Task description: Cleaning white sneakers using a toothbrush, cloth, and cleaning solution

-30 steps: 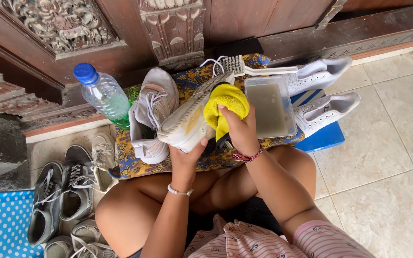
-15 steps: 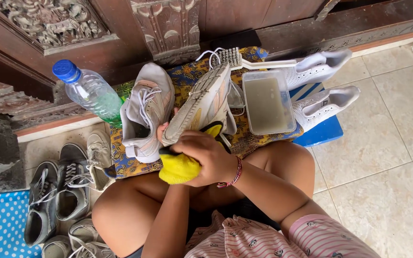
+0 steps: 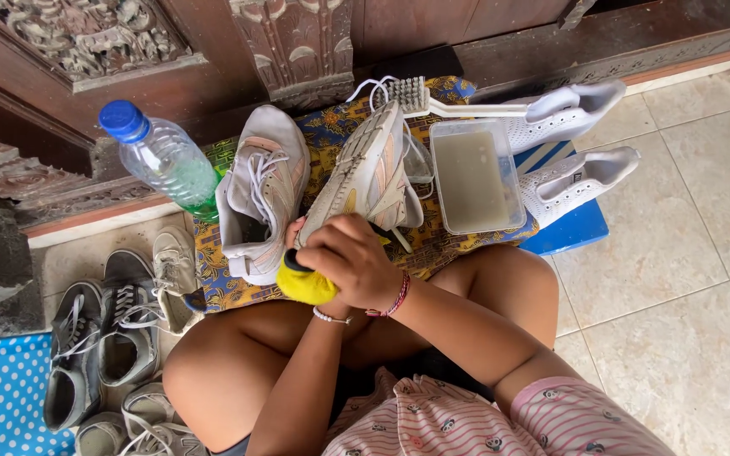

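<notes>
**Shoe tipped on its heel, cloth at the near end**

While you sit cross-legged on the tiles, your right hand [image 3: 352, 257] is curled tight over a yellow cloth [image 3: 306, 285], pressing it against the heel end of the shoe [image 3: 369, 173]. Your left hand [image 3: 297, 232] is mostly hidden behind the right one and the cloth; only fingertips show at the heel, so you cannot tell how far it is closed, though it seems to steady the shoe from below.

You hold the shoe tilted with its sole turned up and toe pointing away, which brings the heel close to you. Its sole is pale grey with peach patches and looks scuffed in the grooves.

Just left of it, the matching shoe [image 3: 262, 190] lies on the patterned cloth [image 3: 221, 287], laces loose. To the right stands a tub of cloudy water [image 3: 473, 176], within easy reach. Beyond it, a brush [image 3: 433, 103] lies across the cloth's far edge, touching the white sneakers [image 3: 572, 148]. A water bottle [image 3: 162, 160] leans at the far left.
</notes>
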